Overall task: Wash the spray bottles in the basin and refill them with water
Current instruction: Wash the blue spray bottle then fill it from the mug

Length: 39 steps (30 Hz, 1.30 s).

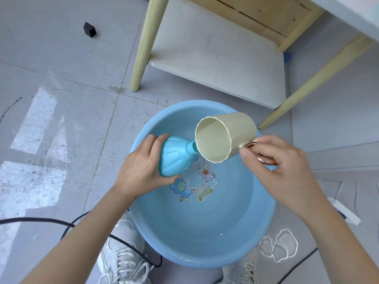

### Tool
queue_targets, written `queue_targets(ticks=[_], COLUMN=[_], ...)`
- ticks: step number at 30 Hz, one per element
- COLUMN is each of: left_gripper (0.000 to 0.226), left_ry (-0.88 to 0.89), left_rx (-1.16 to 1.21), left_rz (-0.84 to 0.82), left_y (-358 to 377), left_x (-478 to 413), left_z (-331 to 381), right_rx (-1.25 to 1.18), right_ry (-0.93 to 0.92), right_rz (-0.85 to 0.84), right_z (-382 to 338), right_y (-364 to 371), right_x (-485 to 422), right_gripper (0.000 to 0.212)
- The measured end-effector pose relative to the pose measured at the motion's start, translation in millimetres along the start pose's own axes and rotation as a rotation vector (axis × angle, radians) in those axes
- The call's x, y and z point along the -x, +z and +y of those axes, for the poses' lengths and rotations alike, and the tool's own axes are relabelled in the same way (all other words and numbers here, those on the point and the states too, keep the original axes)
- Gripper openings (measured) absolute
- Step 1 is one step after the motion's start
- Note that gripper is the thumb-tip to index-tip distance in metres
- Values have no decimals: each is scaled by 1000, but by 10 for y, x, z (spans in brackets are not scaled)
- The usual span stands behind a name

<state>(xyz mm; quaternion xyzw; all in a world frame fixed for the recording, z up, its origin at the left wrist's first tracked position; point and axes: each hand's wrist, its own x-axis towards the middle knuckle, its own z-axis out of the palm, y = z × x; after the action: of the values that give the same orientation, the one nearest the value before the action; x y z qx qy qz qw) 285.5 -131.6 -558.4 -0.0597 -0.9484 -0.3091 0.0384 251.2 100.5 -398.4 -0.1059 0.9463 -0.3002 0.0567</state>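
A light blue basin (264, 226) with cartoon pictures on its bottom stands on the floor and holds shallow water. Over it, my left hand (139, 171) grips a blue spray bottle (176, 155) without its spray head, tilted with its open neck toward the right. My right hand (276, 167) pinches the copper-coloured handle of a cream cup (223, 138). The cup is tipped on its side, its rim right at the bottle's neck, and its inside looks empty.
A pale wooden table with a low white shelf (215, 58) stands just behind the basin, one leg (143, 44) at the left, another (313, 83) at the right. Puddles (279, 247) and a white object (344, 212) lie right of the basin. A black cable (61, 222) crosses my shoes; a small black block (89, 29) lies far left.
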Motion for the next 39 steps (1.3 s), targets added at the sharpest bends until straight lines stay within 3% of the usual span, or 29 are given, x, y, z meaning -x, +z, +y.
queue_targets(ticks=[39], left_gripper=[91], left_ry=[-2], left_rx=[-7], left_rz=[11], left_y=[-19], left_x=[7], left_z=[6], right_rx=[77], right_ry=[-35], right_rz=[56], right_z=[4], right_y=[39], right_x=[17], right_gripper=[36])
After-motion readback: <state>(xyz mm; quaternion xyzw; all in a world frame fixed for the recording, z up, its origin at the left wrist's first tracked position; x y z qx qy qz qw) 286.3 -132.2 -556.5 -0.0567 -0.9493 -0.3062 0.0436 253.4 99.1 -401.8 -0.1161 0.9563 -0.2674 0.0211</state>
